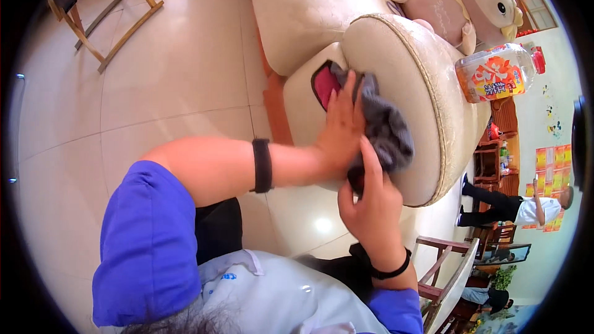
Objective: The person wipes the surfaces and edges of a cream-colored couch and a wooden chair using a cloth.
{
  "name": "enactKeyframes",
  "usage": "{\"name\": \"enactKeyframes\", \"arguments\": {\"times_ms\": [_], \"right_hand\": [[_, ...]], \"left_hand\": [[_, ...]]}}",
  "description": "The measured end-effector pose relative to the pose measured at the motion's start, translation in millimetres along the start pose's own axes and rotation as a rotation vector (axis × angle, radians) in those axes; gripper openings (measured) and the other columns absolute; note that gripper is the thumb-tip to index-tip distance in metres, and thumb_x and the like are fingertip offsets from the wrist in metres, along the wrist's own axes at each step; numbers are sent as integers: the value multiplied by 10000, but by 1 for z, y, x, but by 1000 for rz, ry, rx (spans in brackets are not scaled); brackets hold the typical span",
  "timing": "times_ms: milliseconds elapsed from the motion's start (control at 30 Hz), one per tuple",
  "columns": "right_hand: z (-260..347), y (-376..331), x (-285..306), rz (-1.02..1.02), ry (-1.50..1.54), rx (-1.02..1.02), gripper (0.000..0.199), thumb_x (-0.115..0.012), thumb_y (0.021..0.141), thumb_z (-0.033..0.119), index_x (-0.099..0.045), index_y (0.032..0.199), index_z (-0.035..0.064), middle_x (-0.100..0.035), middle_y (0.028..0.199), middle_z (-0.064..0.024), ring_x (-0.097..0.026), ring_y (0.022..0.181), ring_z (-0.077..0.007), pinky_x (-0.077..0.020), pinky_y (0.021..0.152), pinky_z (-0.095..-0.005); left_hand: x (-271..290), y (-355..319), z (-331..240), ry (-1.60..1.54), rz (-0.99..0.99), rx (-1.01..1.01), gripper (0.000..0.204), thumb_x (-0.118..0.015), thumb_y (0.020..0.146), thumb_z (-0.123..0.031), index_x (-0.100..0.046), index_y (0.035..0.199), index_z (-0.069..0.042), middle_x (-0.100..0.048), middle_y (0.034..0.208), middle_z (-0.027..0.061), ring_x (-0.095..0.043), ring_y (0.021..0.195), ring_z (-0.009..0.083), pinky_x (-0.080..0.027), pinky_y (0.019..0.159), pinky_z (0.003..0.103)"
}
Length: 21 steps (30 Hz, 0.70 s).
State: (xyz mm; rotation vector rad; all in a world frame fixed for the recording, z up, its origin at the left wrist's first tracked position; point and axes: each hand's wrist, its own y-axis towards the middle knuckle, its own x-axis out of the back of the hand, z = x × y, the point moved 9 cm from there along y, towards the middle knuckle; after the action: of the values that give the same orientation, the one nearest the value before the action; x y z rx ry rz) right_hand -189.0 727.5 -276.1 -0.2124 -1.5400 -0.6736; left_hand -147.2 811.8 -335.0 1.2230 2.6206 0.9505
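Dark hair (176, 323) and a blue sleeve (148, 247) crowd in close, and beyond them a grey cloth (387, 125) lies bunched on the sofa's (405, 52) rounded arm front! Left hand (340, 128) spread on it, right hand (374, 207) pinching its lower end, the two close together. Best to press evenly, cloth folded flat. Over by the plush toy (436, 12), a clear jar (495, 74), red lid (539, 60) on; contents, can't tell.

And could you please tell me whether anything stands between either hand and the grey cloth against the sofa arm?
Nothing visible does: the left hand and the right hand both touch the grey cloth directly, against the beige sofa arm. The clear plastic jar is farther to the right, apart from both.
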Motion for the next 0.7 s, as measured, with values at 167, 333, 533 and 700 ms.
{"name": "enactKeyframes", "arguments": {"times_ms": [167, 333, 533, 700], "right_hand": [[-12, -47, 2, 51, 223, 6, 719, -675, 640, 106, -384, 1288, -3, -632, 834, -134, -633, 599, -248, -500, 536, -322], [-10, -34, -2, -34, 148, 196, 732, -722, 640, 125, -382, 1269, -35, -629, 947, -178, -657, 733, -270, -520, 603, -315], [-11, -1, -32, -55, 271, 130, 706, -651, 736, 100, -288, 1331, -16, -588, 1066, -232, -642, 825, -329, -510, 709, -371], [-9, 27, -40, -30, 398, -3, 601, -544, 820, 55, -255, 1346, 8, -546, 1114, -258, -588, 888, -418, -485, 735, -425]], "left_hand": [[-25, -49, -34, 211, 426, -45, 660, -463, 830, -148, -145, 1349, 107, 10, 1412, 326, -133, 1293, 490, -144, 1054, 554], [-20, -43, -21, 109, 350, -84, 680, -475, 805, -115, -142, 1370, 67, -103, 1401, 290, -185, 1279, 468, -160, 1059, 524], [-4, 0, 14, 62, 320, -196, 947, -632, 649, -62, -45, 1388, 7, -202, 1320, 252, -258, 1214, 414, -219, 1048, 404], [22, 29, 33, 245, 141, -23, 864, -604, 700, -50, -77, 1382, 6, -149, 1374, 234, -196, 1273, 400, -193, 1064, 420]]}}
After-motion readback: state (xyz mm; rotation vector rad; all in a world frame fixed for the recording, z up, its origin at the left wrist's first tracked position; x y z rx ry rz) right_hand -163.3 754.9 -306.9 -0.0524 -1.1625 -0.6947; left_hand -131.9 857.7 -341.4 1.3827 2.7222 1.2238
